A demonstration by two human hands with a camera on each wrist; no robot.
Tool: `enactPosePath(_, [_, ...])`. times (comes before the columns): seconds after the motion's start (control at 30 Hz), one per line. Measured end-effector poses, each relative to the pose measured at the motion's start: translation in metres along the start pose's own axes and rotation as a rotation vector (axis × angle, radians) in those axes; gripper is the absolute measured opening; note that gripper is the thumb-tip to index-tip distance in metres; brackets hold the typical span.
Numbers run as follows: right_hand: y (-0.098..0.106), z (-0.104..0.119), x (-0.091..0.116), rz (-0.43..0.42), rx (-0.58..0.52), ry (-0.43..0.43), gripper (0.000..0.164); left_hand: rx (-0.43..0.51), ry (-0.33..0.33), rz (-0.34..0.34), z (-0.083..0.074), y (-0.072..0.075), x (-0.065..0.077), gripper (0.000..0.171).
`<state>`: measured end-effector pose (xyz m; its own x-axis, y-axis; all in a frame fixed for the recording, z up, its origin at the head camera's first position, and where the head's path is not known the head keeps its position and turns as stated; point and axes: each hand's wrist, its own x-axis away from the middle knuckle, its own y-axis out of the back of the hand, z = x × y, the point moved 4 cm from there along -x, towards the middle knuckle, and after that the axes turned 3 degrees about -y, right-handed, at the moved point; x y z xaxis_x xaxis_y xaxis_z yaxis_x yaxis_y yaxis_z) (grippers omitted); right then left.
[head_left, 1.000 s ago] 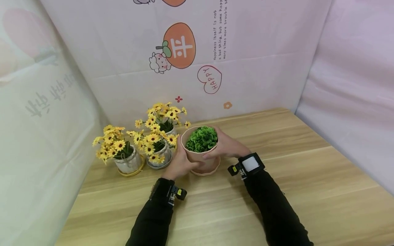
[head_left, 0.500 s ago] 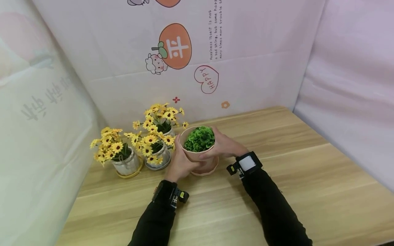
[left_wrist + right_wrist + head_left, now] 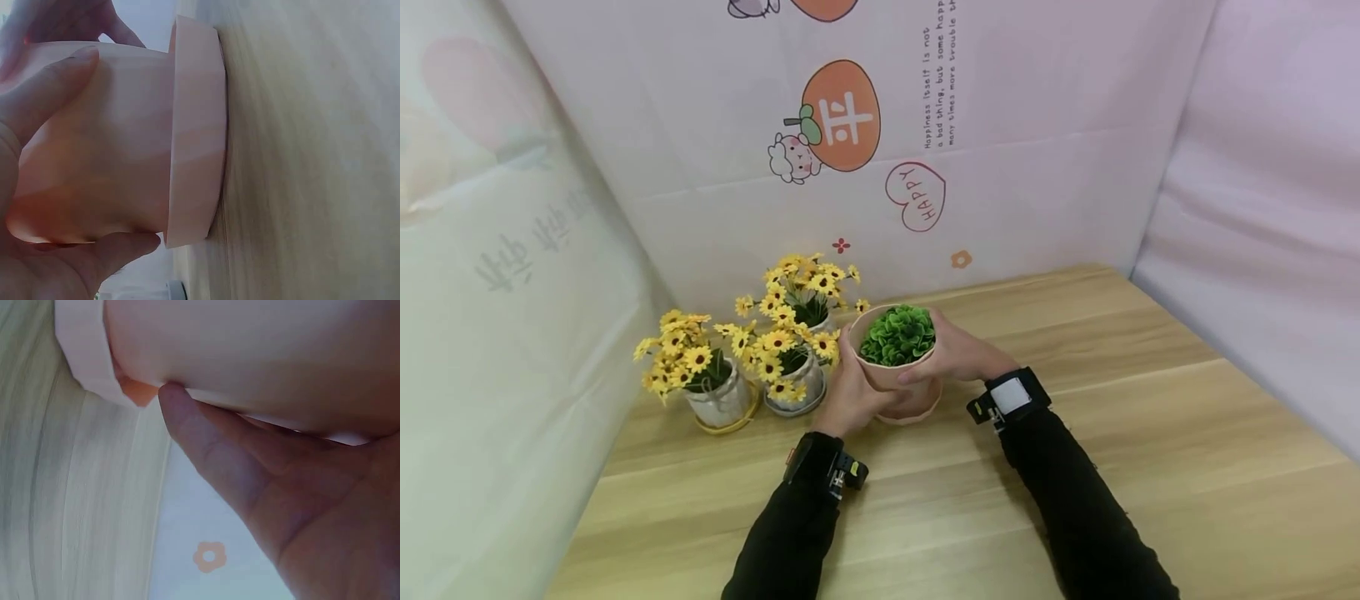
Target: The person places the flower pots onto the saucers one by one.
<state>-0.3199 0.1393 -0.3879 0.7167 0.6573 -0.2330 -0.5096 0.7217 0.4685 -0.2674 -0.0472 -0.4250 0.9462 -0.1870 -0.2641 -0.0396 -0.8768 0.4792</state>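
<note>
A pink flower pot (image 3: 880, 377) with a leafy green plant (image 3: 898, 335) inside stands in a matching pink saucer (image 3: 917, 412). My left hand (image 3: 853, 396) grips the pot's left side, thumb across the front. On the opposite side my right hand (image 3: 958, 350) holds it, thumb near the front rim. In the left wrist view the pot wall (image 3: 119, 137) sits within the saucer rim (image 3: 199, 137), which rests on the table. The right wrist view has fingers (image 3: 206, 444) against the pot's lower side, close to the saucer.
Several small pots of yellow flowers stand to the left: a pot on a yellow saucer (image 3: 730, 427), a pot on a grey saucer (image 3: 797, 407), and flowers (image 3: 808, 283) behind. A printed cloth (image 3: 1037, 183) hangs behind the wooden table (image 3: 1150, 417).
The view shifts slightly left and back again. Both hands keep holding the pot, which stays in its place in the saucer.
</note>
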Motion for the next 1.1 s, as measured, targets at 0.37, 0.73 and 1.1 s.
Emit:
enactPosePath(0.37, [0.011, -0.005, -0.001, 0.004, 0.024, -0.103, 0.092, -0.013, 0.026, 0.006, 0.003, -0.004, -0.014, 0.136])
enactPosePath(0.73, [0.018, -0.01, -0.005, -0.006, 0.011, -0.111, 0.094, 0.036, 0.004, 0.025, 0.004, -0.004, -0.028, 0.135])
enactPosePath(1.1, [0.027, -0.019, -0.014, -0.092, 0.088, -0.26, 0.124, 0.05, -0.009, 0.048, 0.011, 0.0, -0.047, 0.134])
